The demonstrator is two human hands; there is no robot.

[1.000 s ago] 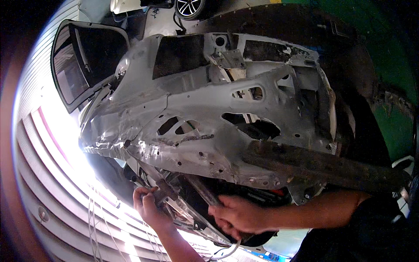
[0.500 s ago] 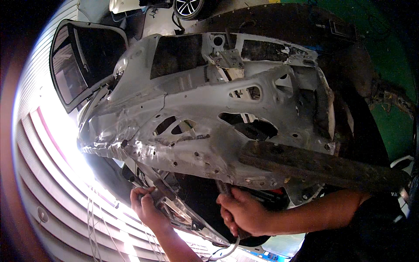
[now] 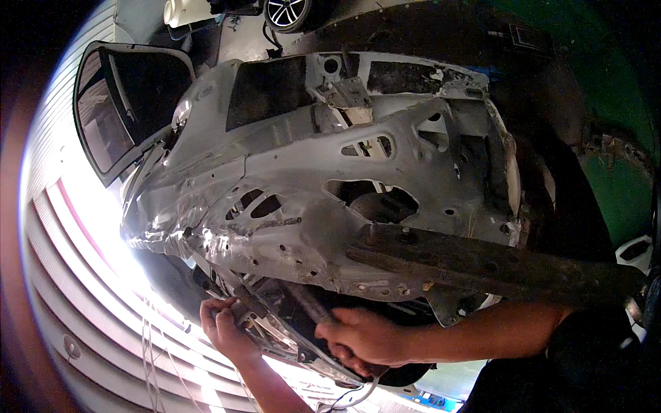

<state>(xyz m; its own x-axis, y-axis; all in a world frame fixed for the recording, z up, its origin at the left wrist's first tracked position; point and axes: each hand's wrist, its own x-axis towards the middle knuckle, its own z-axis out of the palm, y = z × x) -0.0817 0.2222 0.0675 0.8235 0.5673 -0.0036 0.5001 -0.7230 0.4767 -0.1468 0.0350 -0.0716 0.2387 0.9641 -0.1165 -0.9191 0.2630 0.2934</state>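
A bare grey car body panel (image 3: 296,179) with several cut-outs and holes fills the middle of the head view. Below its lower edge, my right hand (image 3: 365,337) is closed round a dark grey bar-like tool (image 3: 308,301), which slants up and left out of the fist. The tool's far end lies in shadow under the panel, so its kind does not show. To the left, my left hand (image 3: 224,327) has its fingers curled at the end of a narrow metal frame strip (image 3: 279,330). What those fingers grip is too small and dark to make out.
A dark, flat beam (image 3: 482,265) crosses above my right forearm. An open glazed car door or hatch (image 3: 124,107) stands at upper left. A wheel (image 3: 286,12) is at the top. A pale hose (image 3: 358,398) hangs below my right hand; a ribbed wall (image 3: 76,303) lies left.
My right hand has moved left, and the tool in it now tilts toward my left hand instead of standing nearly upright. My left hand keeps its curled grip. The whole view has shifted slightly.
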